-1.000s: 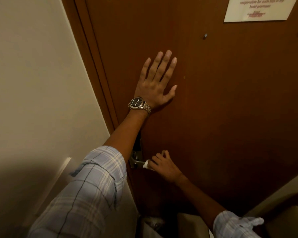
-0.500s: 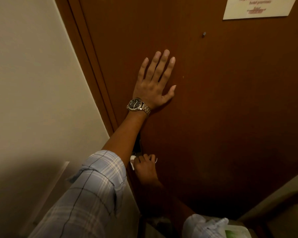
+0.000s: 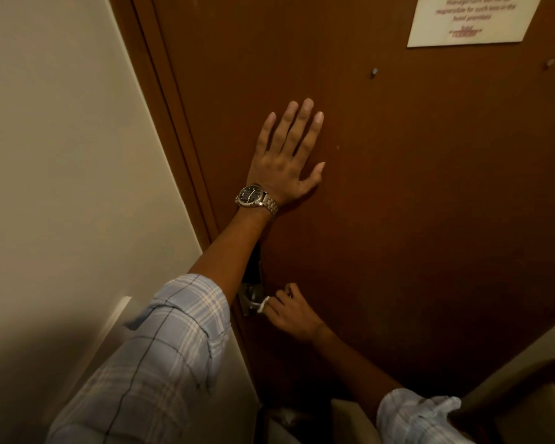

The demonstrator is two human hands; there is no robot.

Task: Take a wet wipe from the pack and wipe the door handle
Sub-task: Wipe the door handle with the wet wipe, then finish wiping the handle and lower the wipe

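left hand [image 3: 285, 161]: flat on the door [image 3: 414, 219], fingers spread, frame centre
right hand [image 3: 293, 315]: pinching the wet wipe [image 3: 262, 305] against the door handle [image 3: 250, 299], lower centre

Hotel room entrance, brown wooden door [image 3: 398, 219] in matching frame, white printed management notice [image 3: 471, 20] mentioning hotel premises, plain cream wall [image 3: 61, 155]

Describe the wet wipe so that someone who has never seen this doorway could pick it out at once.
Start at the brown door and go down its left edge, below the left hand pressed flat on the wood, to the metal door handle. The wet wipe is the small white scrap pinched in the right hand against that handle, the only white thing there.
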